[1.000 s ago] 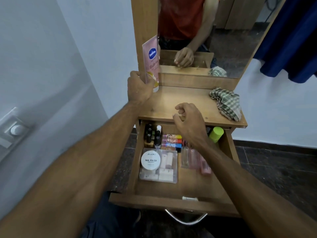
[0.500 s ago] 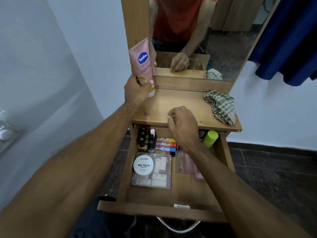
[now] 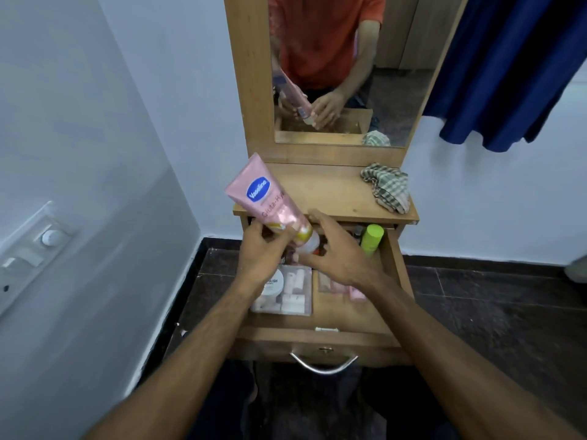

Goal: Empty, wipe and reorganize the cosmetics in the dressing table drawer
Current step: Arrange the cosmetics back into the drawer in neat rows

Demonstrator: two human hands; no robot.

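Observation:
A pink Vaseline tube [image 3: 263,198] hangs tilted over the open drawer [image 3: 317,341], cap end down and to the right. My left hand [image 3: 263,252] grips its lower part. My right hand [image 3: 340,255] has come to the white cap end, thumb above and fingers curled below it. In the drawer lie a clear box [image 3: 295,300] with a nail polish remover tub and small white items, a lime green bottle [image 3: 372,238] at the back right, and pink items [image 3: 343,287] partly hidden under my right wrist. The small bottles at the back are hidden by my hands.
A checked cloth [image 3: 387,188] lies crumpled on the right of the wooden table top [image 3: 324,192]. The mirror [image 3: 397,90] stands behind it. A blue fabric [image 3: 508,74] hangs at the right. A wall with a switch panel [image 3: 31,252] is close on the left.
My left hand brought the tube from the table top's back left corner down over the drawer and tilted it. My right hand moved left onto its cap end.

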